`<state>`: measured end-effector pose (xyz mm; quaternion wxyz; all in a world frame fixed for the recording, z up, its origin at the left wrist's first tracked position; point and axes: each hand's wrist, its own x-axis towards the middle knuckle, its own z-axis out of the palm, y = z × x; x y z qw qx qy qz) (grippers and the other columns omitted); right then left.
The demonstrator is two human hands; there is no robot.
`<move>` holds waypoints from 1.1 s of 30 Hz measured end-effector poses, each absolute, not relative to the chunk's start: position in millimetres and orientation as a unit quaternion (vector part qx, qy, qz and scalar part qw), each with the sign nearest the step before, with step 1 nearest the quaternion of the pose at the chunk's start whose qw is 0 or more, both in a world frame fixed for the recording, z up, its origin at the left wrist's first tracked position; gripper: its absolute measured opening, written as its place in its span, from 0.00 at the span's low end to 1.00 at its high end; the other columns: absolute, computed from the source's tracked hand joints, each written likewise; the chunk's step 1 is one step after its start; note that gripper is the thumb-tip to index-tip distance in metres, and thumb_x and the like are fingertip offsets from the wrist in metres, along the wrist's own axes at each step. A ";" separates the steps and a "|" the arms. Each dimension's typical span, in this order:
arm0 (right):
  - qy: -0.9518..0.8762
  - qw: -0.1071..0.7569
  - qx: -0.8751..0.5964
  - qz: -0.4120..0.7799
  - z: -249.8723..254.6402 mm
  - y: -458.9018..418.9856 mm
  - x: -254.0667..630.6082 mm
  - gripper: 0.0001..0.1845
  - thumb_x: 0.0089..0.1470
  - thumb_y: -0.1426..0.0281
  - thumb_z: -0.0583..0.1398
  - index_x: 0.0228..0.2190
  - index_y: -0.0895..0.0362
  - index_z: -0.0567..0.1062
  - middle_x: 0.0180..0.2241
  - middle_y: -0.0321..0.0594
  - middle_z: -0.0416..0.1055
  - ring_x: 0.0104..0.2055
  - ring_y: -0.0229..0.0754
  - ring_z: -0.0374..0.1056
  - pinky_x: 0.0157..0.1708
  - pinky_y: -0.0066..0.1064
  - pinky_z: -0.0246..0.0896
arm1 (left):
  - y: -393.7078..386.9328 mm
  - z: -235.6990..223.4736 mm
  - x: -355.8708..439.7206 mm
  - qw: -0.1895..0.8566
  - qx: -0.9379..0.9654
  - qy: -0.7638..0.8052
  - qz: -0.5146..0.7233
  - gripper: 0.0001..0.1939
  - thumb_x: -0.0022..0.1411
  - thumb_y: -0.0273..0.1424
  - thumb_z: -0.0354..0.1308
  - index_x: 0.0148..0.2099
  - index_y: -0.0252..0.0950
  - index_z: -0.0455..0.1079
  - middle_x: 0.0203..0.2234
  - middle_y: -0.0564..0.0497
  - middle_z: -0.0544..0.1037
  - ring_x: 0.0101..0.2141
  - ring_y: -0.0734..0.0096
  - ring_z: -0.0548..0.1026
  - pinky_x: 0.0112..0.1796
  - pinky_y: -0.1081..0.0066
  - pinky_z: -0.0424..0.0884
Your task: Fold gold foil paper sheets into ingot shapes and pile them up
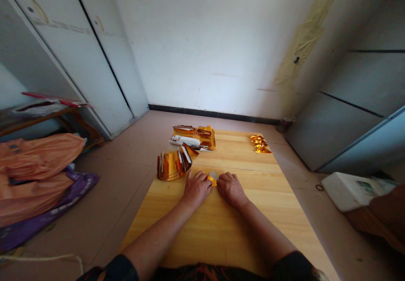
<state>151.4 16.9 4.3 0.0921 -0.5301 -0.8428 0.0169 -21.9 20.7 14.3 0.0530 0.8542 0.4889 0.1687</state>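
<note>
A small piece of gold foil paper (212, 181) with a greyish patch on its far side lies on the wooden table (253, 213) between my hands. My left hand (198, 187) is closed over its left side, fingers curled down. From the other side my right hand (232, 189) is closed with its fingertips at the paper's right edge; the exact grip is hidden. Just beyond my left hand stands a curved stack of gold foil sheets (171, 165). Behind that lies another pile of gold and white sheets (205, 137). Several folded gold foil pieces (260, 144) sit at the far right corner.
Orange and purple bags (41, 167) lie on the left, below a wooden bench (47, 114). White cabinets (95, 61) stand at the back left. A white box (351, 190) rests on the floor at right, and a wall (202, 53) rises beyond the table.
</note>
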 end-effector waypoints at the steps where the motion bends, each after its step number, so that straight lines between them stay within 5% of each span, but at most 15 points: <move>1: -0.843 0.083 -0.532 0.017 5.8 13.6 148.1 0.09 0.58 0.72 0.55 0.29 0.56 0.75 0.33 0.42 0.70 0.40 0.43 0.60 0.39 0.33 0.50 | 22.6 13.3 -23.0 0.061 0.854 0.487 0.173 0.06 0.60 0.30 0.55 0.34 0.42 0.73 0.39 0.49 0.77 0.49 0.60 0.68 0.54 0.50 0.52; 7: -0.834 0.060 -0.549 0.020 9.8 3.1 134.1 0.08 0.57 0.72 0.56 0.30 0.57 0.75 0.34 0.44 0.70 0.39 0.44 0.60 0.36 0.33 0.50 | 28.0 -3.1 -26.1 0.114 0.820 0.512 0.228 0.05 0.58 0.26 0.55 0.34 0.39 0.72 0.46 0.49 0.75 0.47 0.65 0.71 0.49 0.63 0.62; 16: -0.855 0.120 -0.499 0.080 5.7 -2.0 139.9 0.09 0.57 0.71 0.56 0.32 0.52 0.77 0.34 0.39 0.71 0.39 0.41 0.62 0.38 0.31 0.51 | 28.9 -3.3 -23.6 0.131 0.802 0.535 0.231 0.04 0.56 0.26 0.56 0.35 0.38 0.70 0.47 0.50 0.75 0.51 0.65 0.69 0.52 0.59 0.55; 21: -0.842 0.190 -0.488 0.128 -2.2 7.4 158.6 0.13 0.50 0.70 0.63 0.40 0.50 0.76 0.45 0.41 0.69 0.46 0.43 0.61 0.44 0.33 0.53 | 32.8 -3.2 -30.2 0.144 0.810 0.522 0.226 0.02 0.56 0.26 0.56 0.33 0.39 0.69 0.47 0.51 0.75 0.51 0.64 0.68 0.54 0.55 0.50; 33: -0.848 0.184 -0.481 0.125 -13.9 23.3 160.2 0.09 0.50 0.68 0.63 0.36 0.50 0.77 0.46 0.41 0.67 0.48 0.44 0.60 0.45 0.35 0.52 | 31.6 -4.6 -31.1 0.154 0.810 0.520 0.223 0.03 0.56 0.26 0.54 0.34 0.39 0.68 0.48 0.51 0.74 0.52 0.65 0.67 0.55 0.54 0.48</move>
